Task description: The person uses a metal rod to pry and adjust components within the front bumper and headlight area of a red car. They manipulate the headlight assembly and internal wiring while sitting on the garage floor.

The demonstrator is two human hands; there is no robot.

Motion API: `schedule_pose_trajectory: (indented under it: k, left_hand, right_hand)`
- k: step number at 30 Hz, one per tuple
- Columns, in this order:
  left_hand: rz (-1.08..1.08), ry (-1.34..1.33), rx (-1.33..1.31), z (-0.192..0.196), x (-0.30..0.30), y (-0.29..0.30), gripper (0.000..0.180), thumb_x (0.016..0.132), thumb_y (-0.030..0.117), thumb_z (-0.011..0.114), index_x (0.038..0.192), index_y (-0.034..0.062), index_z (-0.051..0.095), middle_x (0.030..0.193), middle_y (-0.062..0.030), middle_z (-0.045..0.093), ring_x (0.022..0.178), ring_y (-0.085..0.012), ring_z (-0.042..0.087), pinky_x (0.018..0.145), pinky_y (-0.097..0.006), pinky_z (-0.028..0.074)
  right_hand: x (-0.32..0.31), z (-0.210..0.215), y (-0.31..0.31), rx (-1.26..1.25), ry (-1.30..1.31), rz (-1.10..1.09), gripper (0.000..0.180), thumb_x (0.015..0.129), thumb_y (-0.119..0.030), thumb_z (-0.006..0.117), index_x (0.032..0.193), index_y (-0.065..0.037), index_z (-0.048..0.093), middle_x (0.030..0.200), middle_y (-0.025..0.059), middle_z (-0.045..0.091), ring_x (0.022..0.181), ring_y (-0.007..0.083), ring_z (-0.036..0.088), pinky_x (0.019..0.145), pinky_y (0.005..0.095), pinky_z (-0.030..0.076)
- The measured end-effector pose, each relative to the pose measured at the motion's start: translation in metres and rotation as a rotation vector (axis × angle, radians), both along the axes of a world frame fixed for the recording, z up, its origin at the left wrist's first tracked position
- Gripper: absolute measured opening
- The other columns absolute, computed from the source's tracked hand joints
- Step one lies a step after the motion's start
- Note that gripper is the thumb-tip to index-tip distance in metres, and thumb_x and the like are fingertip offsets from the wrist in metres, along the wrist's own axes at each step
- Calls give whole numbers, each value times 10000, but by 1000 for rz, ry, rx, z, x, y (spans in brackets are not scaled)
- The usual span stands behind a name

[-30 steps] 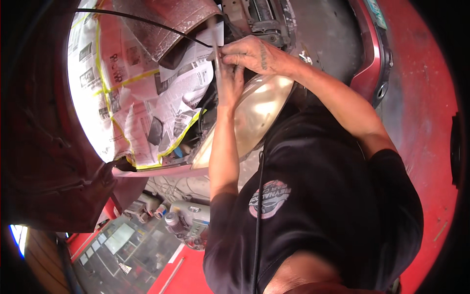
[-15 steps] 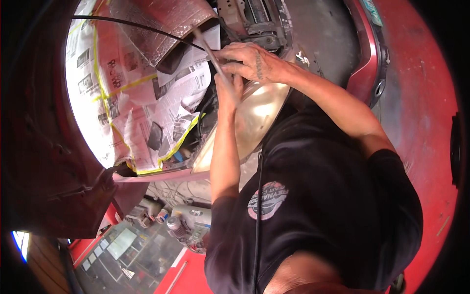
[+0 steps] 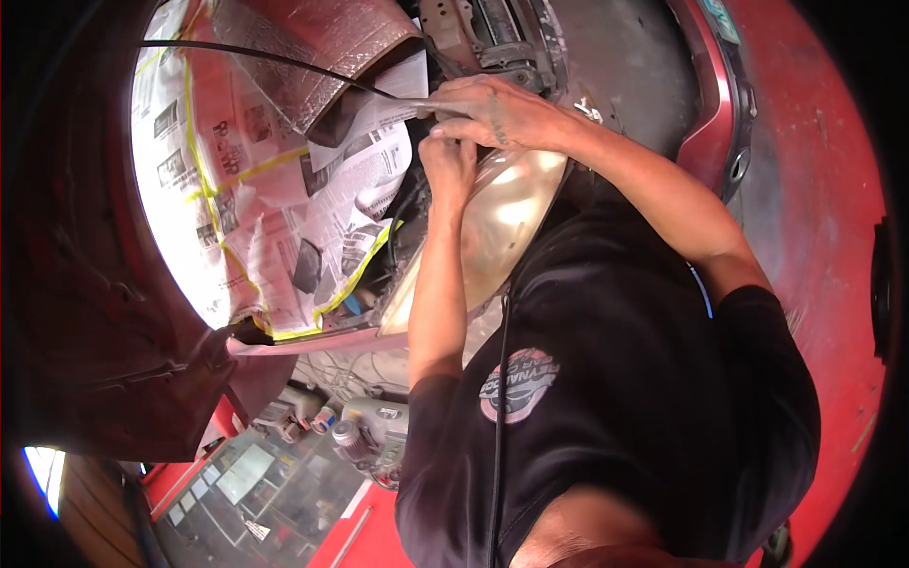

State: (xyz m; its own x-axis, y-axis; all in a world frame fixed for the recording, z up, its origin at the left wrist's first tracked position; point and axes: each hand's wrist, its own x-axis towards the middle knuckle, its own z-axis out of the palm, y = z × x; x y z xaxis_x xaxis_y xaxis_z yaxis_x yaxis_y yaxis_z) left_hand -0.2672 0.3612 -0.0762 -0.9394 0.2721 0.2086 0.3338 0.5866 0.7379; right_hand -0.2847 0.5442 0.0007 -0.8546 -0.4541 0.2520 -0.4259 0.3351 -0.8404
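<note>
Both my hands work close together at the inner edge of a yellowed car headlight (image 3: 492, 222). My right hand (image 3: 497, 112) is bent with its fingers curled around a grey metal bar (image 3: 424, 104), seen nearly end-on and partly hidden by the fingers. Just below it, my left hand (image 3: 450, 163) is closed like a fist, its knuckles near the right fingertips. What lies inside the left fist is hidden. Behind the hands are the dark gap beside the headlight and bare metal front-end parts (image 3: 502, 47).
Newspaper (image 3: 275, 208) edged with yellow tape covers the engine bay. A foil-faced roll (image 3: 312, 57) lies on it, crossed by a thin black rod (image 3: 265, 55). The raised dark red hood (image 3: 104, 284) fills the left. A grey machine (image 3: 374, 431) stands below; a red bumper (image 3: 705, 123) is at right.
The grey bar, which stretched diagonally across both hands, has swung to a flatter angle and looks shorter. My left hand has closed and turned slightly.
</note>
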Motion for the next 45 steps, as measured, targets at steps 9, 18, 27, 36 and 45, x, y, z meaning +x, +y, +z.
schedule_pose_trajectory:
  k: [9, 18, 27, 36, 45]
  left_hand:
    - [-91, -201, -668, -20, -30, -5, 241, 798, 181, 767, 1034, 134, 778, 914, -209, 732, 901, -400, 701, 820, -500, 558]
    - [-345, -273, -341, -65, -62, -18, 233, 786, 151, 784, 1013, 101, 790, 920, -210, 731, 931, -397, 698, 825, -498, 542]
    - [-337, -369, -155, -63, -62, -18, 190, 810, 124, 760, 981, 43, 776, 769, -159, 720, 626, -270, 646, 638, -369, 518]
    - [61, -917, 1340, -1, -18, -49, 352, 895, 182, 552, 1154, -41, 637, 929, -135, 679, 715, -200, 572, 657, -324, 460]
    - [355, -638, 1581, 44, 79, -46, 428, 881, 111, 510, 1262, -64, 593, 1025, -178, 660, 808, -252, 570, 633, -345, 429]
  right_hand:
    - [-8, -13, 15, 6, 32, -124, 344, 999, -290, 612, 912, 42, 584, 813, 238, 607, 768, 426, 603, 692, 479, 474]
    - [-6, -10, 26, -61, 7, -261, 380, 969, -294, 667, 849, 59, 600, 744, 241, 594, 685, 390, 597, 651, 468, 457]
    - [0, 70, 74, -211, -141, -493, 211, 976, -189, 669, 1003, 11, 730, 854, 56, 711, 778, 111, 633, 691, 280, 511]
    - [16, -59, 198, -188, -451, -710, 290, 1008, -285, 636, 1159, -40, 668, 770, -42, 567, 695, 110, 533, 641, 292, 445]
    - [36, -134, 141, 108, -265, -227, 361, 1044, -297, 538, 1240, -16, 651, 979, 123, 677, 1004, 236, 645, 922, 366, 494]
